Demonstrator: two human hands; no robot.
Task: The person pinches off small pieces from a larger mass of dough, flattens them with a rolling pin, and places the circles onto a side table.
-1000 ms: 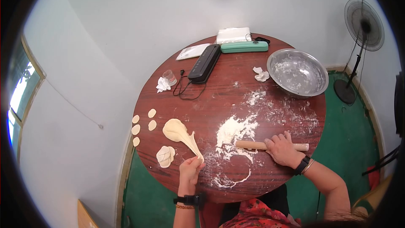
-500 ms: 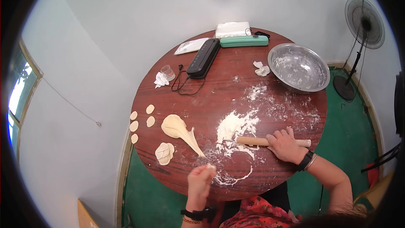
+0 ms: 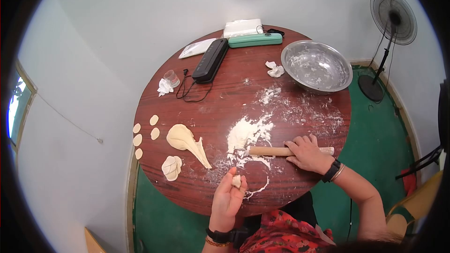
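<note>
A small piece of dough (image 3: 236, 181) rests in the fingers of my left hand (image 3: 226, 202), palm turned up over the near side of the table. My right hand (image 3: 309, 155) grips the wooden rolling pin (image 3: 269, 151) towards its right end. The pin's left end lies by a heap of white flour (image 3: 243, 133). Left of the flour, a large lump of dough (image 3: 180, 137) trails a stretched tail towards my left hand. Near it lie a stack of flat dough rounds (image 3: 171, 167) and several single dough rounds (image 3: 155, 133) at the left edge.
On the round wooden table (image 3: 211, 107) stand a floury metal bowl (image 3: 316, 68), a black appliance with a cord (image 3: 210, 61), a green appliance (image 3: 255, 40), a clear cup (image 3: 172, 78) and crumpled tissues (image 3: 275, 70). A fan (image 3: 393, 18) stands beyond the right side.
My left hand has turned palm up and opened somewhat, showing the dough piece. The dough's tail end has parted from the strand near my hand. My right hand stays on the rolling pin; the view has shifted.
</note>
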